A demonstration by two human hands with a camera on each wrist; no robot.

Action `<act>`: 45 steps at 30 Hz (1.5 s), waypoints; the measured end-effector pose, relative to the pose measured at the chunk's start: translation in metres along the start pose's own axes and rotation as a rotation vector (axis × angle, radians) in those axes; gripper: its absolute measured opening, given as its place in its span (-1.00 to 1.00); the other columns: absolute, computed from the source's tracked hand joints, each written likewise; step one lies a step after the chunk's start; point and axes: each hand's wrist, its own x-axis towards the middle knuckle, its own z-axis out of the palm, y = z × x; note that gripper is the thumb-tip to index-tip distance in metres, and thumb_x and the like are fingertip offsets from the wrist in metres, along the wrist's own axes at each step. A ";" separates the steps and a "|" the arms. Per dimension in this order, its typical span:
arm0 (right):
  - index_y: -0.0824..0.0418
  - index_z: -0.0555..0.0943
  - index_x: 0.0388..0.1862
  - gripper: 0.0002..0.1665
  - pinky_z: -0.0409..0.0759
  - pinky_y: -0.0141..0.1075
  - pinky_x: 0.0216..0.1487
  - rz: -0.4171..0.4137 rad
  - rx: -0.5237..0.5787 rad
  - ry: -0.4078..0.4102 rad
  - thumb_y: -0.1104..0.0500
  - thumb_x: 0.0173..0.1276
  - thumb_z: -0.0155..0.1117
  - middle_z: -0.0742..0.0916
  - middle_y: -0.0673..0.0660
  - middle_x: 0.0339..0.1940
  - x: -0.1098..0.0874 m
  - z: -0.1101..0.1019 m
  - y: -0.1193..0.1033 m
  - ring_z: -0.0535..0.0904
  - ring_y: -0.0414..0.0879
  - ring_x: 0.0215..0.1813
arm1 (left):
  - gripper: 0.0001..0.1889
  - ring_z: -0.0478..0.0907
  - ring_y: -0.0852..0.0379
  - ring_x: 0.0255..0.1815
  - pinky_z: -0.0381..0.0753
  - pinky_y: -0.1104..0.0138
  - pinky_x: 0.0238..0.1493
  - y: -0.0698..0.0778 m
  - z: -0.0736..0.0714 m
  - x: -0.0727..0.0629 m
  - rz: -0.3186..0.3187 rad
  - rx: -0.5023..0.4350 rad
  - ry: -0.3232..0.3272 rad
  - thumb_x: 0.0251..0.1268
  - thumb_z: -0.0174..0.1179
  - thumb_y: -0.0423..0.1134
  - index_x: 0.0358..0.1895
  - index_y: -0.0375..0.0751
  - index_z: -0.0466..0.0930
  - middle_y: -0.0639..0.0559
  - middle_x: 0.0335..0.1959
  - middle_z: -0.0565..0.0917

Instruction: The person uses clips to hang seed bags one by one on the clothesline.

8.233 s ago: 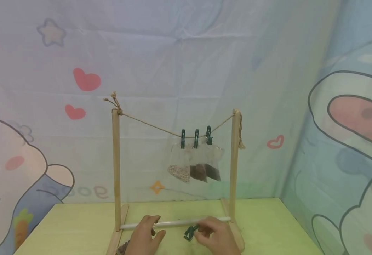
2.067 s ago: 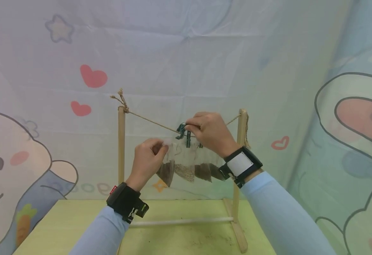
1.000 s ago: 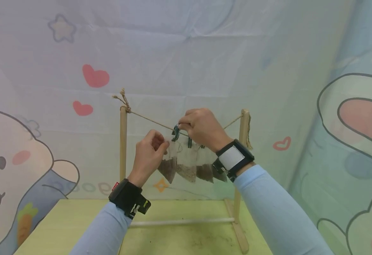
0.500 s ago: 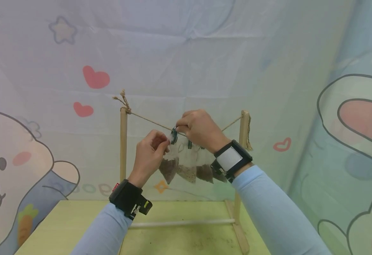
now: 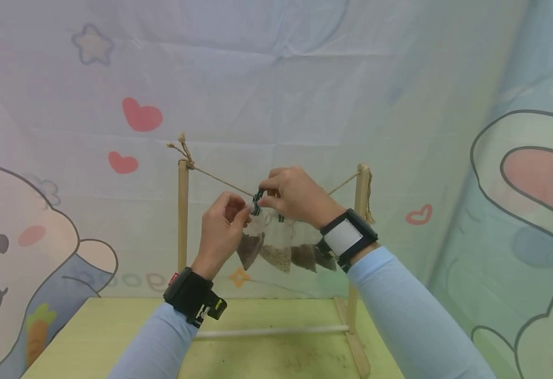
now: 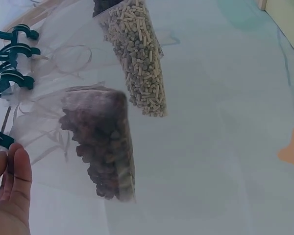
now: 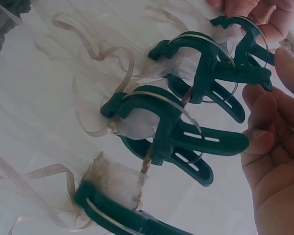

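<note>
My left hand [image 5: 223,226] pinches the top corner of a sheer drawstring bag [image 6: 100,142] with dark chunks in its bottom. My right hand [image 5: 300,195] holds a green spring clip [image 5: 257,202] between thumb and fingers, right at the bag's top edge and the rope [image 5: 221,180]. In the right wrist view this clip [image 7: 247,44] is the farthest of the row, with the left fingertips beside it. More green clips [image 7: 157,122] grip other bags onto the rope. One neighbouring bag [image 6: 142,58] contains pale pellets; darker bags [image 5: 303,256] hang to the right.
The rope spans two wooden posts [image 5: 183,210], joined low down by a white rod [image 5: 271,331]. A wooden foot [image 5: 359,352] rests on the yellow table [image 5: 115,326]. Behind stands a printed cloth backdrop [image 5: 276,105].
Both hands have risen from near the table to the rope, the right with its clip. Over the last second the clip has shifted slightly left and down, toward the left fingers.
</note>
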 end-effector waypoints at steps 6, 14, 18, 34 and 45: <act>0.30 0.76 -0.13 -0.78 0.59 -0.23 -0.29 0.031 0.022 -0.045 0.15 0.41 0.46 0.68 0.15 -0.33 -0.001 -0.001 0.000 0.57 -0.02 -0.33 | -0.88 0.69 -0.09 -0.34 0.66 0.33 -0.32 -0.002 0.000 -0.001 -0.038 -0.009 -0.025 0.46 0.23 -0.47 -0.05 -0.41 0.54 -0.21 -0.26 0.67; 0.35 0.73 0.08 -0.60 0.63 -0.20 -0.21 0.074 0.027 -0.075 0.10 0.41 0.47 0.71 0.21 -0.19 -0.003 0.002 -0.001 0.61 0.01 -0.25 | -0.81 0.72 -0.16 -0.20 0.73 0.20 -0.21 -0.002 -0.008 -0.007 -0.133 -0.013 -0.100 0.49 0.20 -0.45 0.08 -0.39 0.55 -0.27 -0.05 0.67; 0.39 0.70 0.15 -0.55 0.62 -0.19 -0.22 0.067 0.036 -0.022 0.12 0.42 0.44 0.71 0.23 -0.15 -0.012 0.000 -0.001 0.61 0.03 -0.24 | -0.72 0.70 -0.15 -0.09 0.72 0.03 -0.08 -0.002 -0.017 -0.015 -0.095 0.076 -0.115 0.50 0.20 -0.42 0.19 -0.39 0.55 -0.29 0.11 0.64; 0.38 0.71 0.13 -0.59 0.70 -0.02 -0.13 -0.064 -0.034 0.422 0.32 0.31 0.46 0.71 0.29 0.07 -0.104 0.009 0.020 0.68 0.15 0.05 | -0.49 0.52 -0.33 0.30 0.55 -0.15 0.26 0.002 -0.053 -0.059 0.273 0.561 -0.024 0.40 0.33 -0.32 0.34 -0.49 0.50 -0.39 0.30 0.54; 0.35 0.69 0.20 -0.31 0.55 -0.39 -0.15 0.027 -0.057 0.540 -0.21 0.67 -0.04 0.70 0.27 0.21 -0.159 0.040 0.028 0.63 0.19 0.16 | -0.46 0.46 -0.37 0.35 0.48 -0.19 0.28 -0.008 -0.056 -0.094 0.313 0.680 0.036 0.60 0.13 -0.09 0.40 -0.45 0.45 -0.41 0.37 0.49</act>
